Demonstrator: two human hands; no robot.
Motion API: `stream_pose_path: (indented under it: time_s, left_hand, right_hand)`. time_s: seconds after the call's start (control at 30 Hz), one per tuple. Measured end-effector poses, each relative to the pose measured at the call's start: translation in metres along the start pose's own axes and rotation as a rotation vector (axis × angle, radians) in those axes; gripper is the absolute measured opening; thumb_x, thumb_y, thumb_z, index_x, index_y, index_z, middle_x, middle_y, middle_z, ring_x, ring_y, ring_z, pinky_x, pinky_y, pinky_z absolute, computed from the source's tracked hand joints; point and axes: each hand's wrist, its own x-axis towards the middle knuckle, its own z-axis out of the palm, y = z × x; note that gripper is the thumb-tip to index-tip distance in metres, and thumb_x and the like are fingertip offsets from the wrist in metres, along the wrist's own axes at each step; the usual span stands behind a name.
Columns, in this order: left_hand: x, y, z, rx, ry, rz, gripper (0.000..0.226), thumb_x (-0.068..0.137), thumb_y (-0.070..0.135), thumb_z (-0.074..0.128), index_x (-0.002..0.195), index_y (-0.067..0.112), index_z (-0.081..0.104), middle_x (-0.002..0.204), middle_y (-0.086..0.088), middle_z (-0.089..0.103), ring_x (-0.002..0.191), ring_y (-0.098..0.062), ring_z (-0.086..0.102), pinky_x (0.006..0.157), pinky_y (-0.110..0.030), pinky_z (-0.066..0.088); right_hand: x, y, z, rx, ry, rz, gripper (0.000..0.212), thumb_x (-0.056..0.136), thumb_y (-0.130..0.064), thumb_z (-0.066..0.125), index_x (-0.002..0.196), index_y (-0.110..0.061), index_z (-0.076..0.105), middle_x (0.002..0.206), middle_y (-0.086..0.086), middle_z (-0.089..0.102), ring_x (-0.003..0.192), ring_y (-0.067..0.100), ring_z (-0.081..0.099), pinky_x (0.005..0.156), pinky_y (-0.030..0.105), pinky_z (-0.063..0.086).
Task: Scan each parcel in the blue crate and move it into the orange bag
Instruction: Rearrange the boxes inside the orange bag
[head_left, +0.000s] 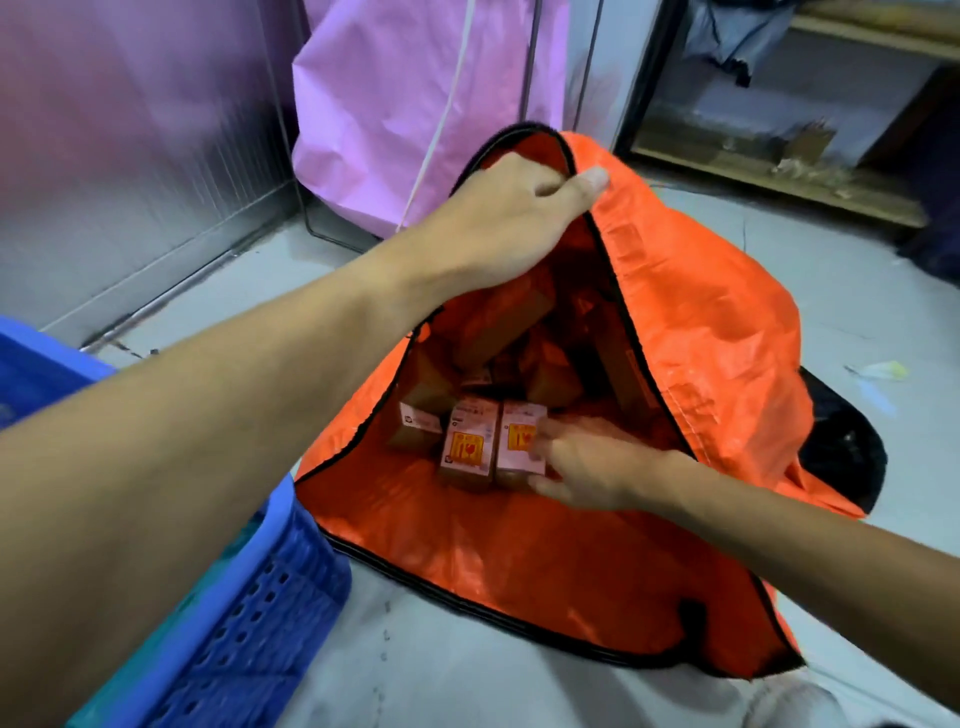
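The left hand (511, 218) pinches the rim of the orange woven plastic bag (701, 332) at twelve o'clock. Fingers of the right hand (587, 467) curl round a pink-labelled cardboard parcel (519, 441) inside. Should that pinch slip, the flap could drop over both.

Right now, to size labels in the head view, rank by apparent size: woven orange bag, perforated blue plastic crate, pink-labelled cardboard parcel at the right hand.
1. woven orange bag
2. perforated blue plastic crate, cut off and nearer, so unsure
3. pink-labelled cardboard parcel
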Motion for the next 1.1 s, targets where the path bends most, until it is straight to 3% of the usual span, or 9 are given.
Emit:
stream_pose_path:
  time_s: [0.13, 0.27, 0.33, 0.4, 0.47, 0.67, 0.8, 0.9, 1.1]
  left_hand:
    - [-0.009, 0.009, -0.007, 0.046, -0.009, -0.003, 0.062, 0.106, 0.047, 0.052, 0.058, 0.020, 0.024, 0.051, 0.007, 0.024, 0.040, -0.009, 0.028, 0.044, -0.024, 0.024]
    - [-0.021, 0.025, -0.009, -0.033, -0.083, -0.119, 0.057, 0.105, 0.052, 0.052, 0.059, 0.022, 0.038, 0.045, 0.018, 0.031, 0.042, -0.003, 0.033, 0.046, -0.016, 0.025]
    - [-0.027, 0.028, -0.006, -0.155, -0.137, -0.215, 0.046, 0.103, 0.058, 0.051, 0.088, 0.021, 0.074, 0.082, 0.024, 0.063, 0.074, 0.008, 0.056, 0.074, -0.015, 0.041]
    - [-0.033, 0.030, -0.006, -0.210, -0.186, -0.327, 0.052, 0.101, 0.062, 0.051, 0.127, 0.023, 0.072, 0.128, 0.007, 0.068, 0.118, -0.011, 0.063, 0.100, -0.031, 0.048]
    - [-0.040, 0.023, -0.005, -0.214, -0.270, -0.448, 0.057, 0.099, 0.066, 0.049, 0.133, 0.024, 0.068, 0.138, -0.003, 0.064, 0.128, -0.021, 0.060, 0.108, -0.041, 0.045]
    - [-0.041, -0.026, -0.008, -0.404, 0.000, -0.786, 0.074, 0.095, 0.076, 0.040, 0.129, 0.016, 0.068, 0.129, -0.012, 0.062, 0.112, -0.028, 0.062, 0.087, -0.036, 0.047]
    - [-0.017, -0.049, -0.016, -0.086, 0.248, -0.667, 0.065, 0.092, 0.059, 0.047, 0.121, 0.005, 0.069, 0.132, -0.019, 0.065, 0.121, -0.036, 0.061, 0.105, -0.043, 0.047]
    - [0.009, -0.052, -0.031, 0.150, 0.305, -0.601, 0.045, 0.102, 0.047, 0.046, 0.097, 0.007, 0.067, 0.117, -0.023, 0.067, 0.114, -0.040, 0.061, 0.095, -0.041, 0.043]
    - [0.036, -0.062, -0.054, 0.196, 0.374, -0.446, 0.067, 0.088, 0.063, 0.039, 0.082, 0.003, 0.068, 0.102, -0.012, 0.073, 0.107, -0.037, 0.064, 0.100, -0.048, 0.048]
  right_hand:
    - [-0.053, 0.026, -0.020, -0.254, -0.229, 0.020, 0.047, 0.101, -0.051, 0.042, 0.123, -0.014, 0.063, 0.126, 0.010, 0.064, 0.108, 0.032, 0.065, 0.094, 0.041, 0.053]
    - [-0.102, 0.038, -0.053, -0.327, -0.130, 0.033, 0.047, 0.100, -0.053, 0.039, 0.120, -0.018, 0.062, 0.121, 0.007, 0.065, 0.108, 0.032, 0.066, 0.092, 0.042, 0.053]
    - [-0.115, 0.044, -0.067, -0.307, -0.044, 0.048, 0.049, 0.099, -0.057, 0.035, 0.119, -0.022, 0.062, 0.115, 0.005, 0.069, 0.105, 0.030, 0.068, 0.090, 0.041, 0.053]
    - [-0.125, 0.050, -0.081, -0.251, 0.044, 0.066, 0.061, 0.091, -0.065, 0.024, 0.114, -0.024, 0.063, 0.107, 0.003, 0.072, 0.100, 0.028, 0.070, 0.087, 0.040, 0.054]
    - [-0.131, 0.056, -0.089, -0.093, 0.175, 0.106, 0.054, 0.091, -0.064, 0.030, 0.106, -0.025, 0.065, 0.098, 0.000, 0.073, 0.092, 0.028, 0.070, 0.078, 0.039, 0.053]
    - [-0.129, 0.059, -0.099, 0.072, 0.364, 0.117, 0.030, 0.099, -0.048, 0.054, 0.118, -0.029, 0.066, 0.091, -0.008, 0.075, 0.089, 0.021, 0.071, 0.070, 0.032, 0.047]
    - [-0.110, 0.068, -0.095, 0.198, 0.374, 0.100, 0.027, 0.099, -0.046, 0.056, 0.115, -0.029, 0.069, 0.089, -0.011, 0.074, 0.087, 0.015, 0.069, 0.072, 0.033, 0.051]
    - [-0.090, 0.066, -0.094, 0.282, 0.452, 0.067, 0.025, 0.099, -0.045, 0.055, 0.109, -0.030, 0.072, 0.090, -0.009, 0.074, 0.084, 0.017, 0.068, 0.073, 0.036, 0.052]
    - [-0.050, 0.058, -0.098, 0.461, 0.781, 0.010, 0.022, 0.100, -0.034, 0.057, 0.093, -0.023, 0.075, 0.061, -0.008, 0.062, 0.051, 0.005, 0.054, 0.054, 0.034, 0.044]
